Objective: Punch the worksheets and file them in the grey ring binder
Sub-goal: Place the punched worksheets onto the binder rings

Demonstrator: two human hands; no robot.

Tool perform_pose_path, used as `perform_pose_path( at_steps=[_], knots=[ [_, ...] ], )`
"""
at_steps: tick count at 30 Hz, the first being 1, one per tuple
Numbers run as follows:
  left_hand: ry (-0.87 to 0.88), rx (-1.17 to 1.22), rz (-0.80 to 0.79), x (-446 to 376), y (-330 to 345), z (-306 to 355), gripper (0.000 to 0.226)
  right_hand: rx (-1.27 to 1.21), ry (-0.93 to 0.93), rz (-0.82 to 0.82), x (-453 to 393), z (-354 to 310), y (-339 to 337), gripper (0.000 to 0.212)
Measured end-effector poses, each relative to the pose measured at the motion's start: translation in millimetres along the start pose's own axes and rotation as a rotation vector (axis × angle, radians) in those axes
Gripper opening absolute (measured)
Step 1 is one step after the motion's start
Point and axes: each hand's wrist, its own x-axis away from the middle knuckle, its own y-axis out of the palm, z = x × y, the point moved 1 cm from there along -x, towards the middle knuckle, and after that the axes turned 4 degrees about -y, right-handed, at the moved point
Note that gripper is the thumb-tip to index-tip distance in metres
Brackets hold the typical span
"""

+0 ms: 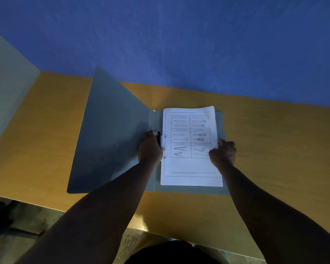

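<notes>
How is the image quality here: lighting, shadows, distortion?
Head view: dim and blue-tinted; arms and both hands, left hand and right hand, nearly silhouetted; worksheets brightest yet legible; the grey ring binder cover is shadowed; wide-angle bending at the table edges.

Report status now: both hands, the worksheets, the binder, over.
Left hand on the black ring lever. Right hand grips the worksheets at their right edge. Stack lies on the open grey ring binder, on its rings. Nothing in the way.

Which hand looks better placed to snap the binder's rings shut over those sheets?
Probably the left hand. It already rests on the black ring clasp at the binder's spine, beside the rings. The right hand grips the far edge of the worksheets, steadying the stack, away from the clasp.
</notes>
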Motion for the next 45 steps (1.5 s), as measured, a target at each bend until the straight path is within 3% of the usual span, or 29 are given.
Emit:
perform_pose_path(
  at_steps=[4, 11, 16, 27, 34, 45],
  knots=[
    [-0.013, -0.014, -0.018, -3, 1, 2, 0.061, -0.010, 0.025, 0.010, -2, 0, 0, 0.048],
    [-0.001, -0.030, -0.066, -9, 1, 2, 0.065, 0.004, 0.065, 0.080, 3, -6, 0, 0.038],
    [-0.003, 0.010, -0.055, -11, 0, 0, 0.065, -0.040, -0.091, 0.121, 4, -20, 7, 0.035],
    [-0.089, 0.158, 0.161, -8, 5, 12, 0.048, -0.235, -0.273, -0.371, 15, -80, 41, 0.037],
    [-0.137, 0.173, 0.180, -10, 9, 10, 0.049, -0.147, -0.437, -0.436, 22, -93, 57, 0.043],
    [-0.166, 0.271, 0.236, -4, 14, 14, 0.041, -0.194, -0.297, -0.467, 17, -94, 84, 0.032]
  ],
)
